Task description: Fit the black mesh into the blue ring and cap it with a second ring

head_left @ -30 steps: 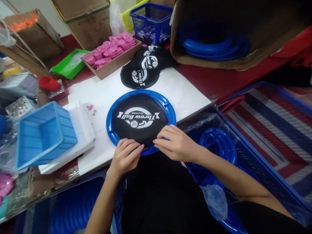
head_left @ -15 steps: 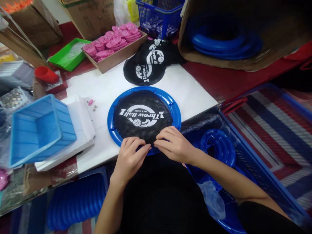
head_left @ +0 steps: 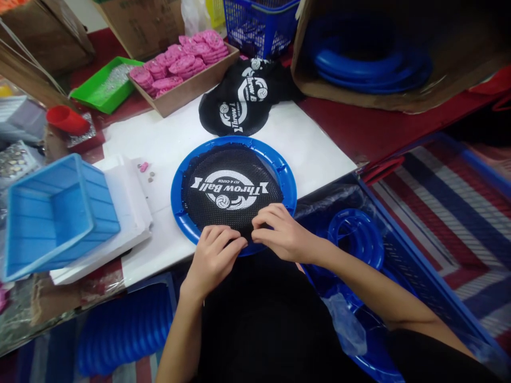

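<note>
A round piece of black mesh (head_left: 223, 159) printed "Throw Ball" lies over a blue plastic ring (head_left: 288, 178) at the near edge of the table. My left hand (head_left: 215, 254) pinches the mesh's near edge, just left of the middle. Close beside it, my right hand (head_left: 281, 231) has its fingers closed on the same edge, over the ring's near side. The fingertips hide the part of the rim under them. Behind the ring rests a loose pile of black printed mesh pieces (head_left: 233, 109).
Left of the ring, a light-blue bin (head_left: 64, 213) stands on white foam (head_left: 136, 210). Farther back are a green tray (head_left: 106, 88), a carton of pink packets (head_left: 179, 66) and a blue basket (head_left: 259, 26). Blue rings fill a cardboard box (head_left: 367, 103) and a crate (head_left: 407, 250) at right.
The view has shifted slightly, so the bin and trays sit a little farther left. Both hands stay at the mesh's near edge, with only small finger movement.
</note>
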`<state>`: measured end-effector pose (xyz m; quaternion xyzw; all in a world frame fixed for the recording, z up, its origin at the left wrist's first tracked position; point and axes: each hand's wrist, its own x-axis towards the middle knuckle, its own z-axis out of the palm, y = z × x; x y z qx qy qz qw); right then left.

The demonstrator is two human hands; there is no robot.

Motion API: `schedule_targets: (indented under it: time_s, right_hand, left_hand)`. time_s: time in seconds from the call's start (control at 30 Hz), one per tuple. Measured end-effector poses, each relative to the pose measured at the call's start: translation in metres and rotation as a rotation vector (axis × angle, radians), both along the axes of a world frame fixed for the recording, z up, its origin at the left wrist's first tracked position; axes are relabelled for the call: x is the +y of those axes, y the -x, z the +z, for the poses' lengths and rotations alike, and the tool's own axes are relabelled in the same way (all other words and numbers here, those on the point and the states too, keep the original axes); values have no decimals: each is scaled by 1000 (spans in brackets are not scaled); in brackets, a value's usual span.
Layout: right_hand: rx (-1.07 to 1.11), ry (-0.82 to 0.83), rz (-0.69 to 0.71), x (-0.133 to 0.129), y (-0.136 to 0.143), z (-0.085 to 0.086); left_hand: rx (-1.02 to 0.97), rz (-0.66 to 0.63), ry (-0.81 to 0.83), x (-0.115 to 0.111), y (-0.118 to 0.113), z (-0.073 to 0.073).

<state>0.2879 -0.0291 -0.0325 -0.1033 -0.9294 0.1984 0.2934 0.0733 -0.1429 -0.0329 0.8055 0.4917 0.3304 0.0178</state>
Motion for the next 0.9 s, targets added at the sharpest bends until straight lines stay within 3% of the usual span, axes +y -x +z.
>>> schedule_targets:
  time_s: [0.7,0.9]
  right_hand:
    - [-134,-7,39,1,-1,10]
    - [-136,-9,14,-2,-7,23]
  left_hand:
    - [56,-4,14,3,-1,7]
    - [-66,-6,22,-13,8,7]
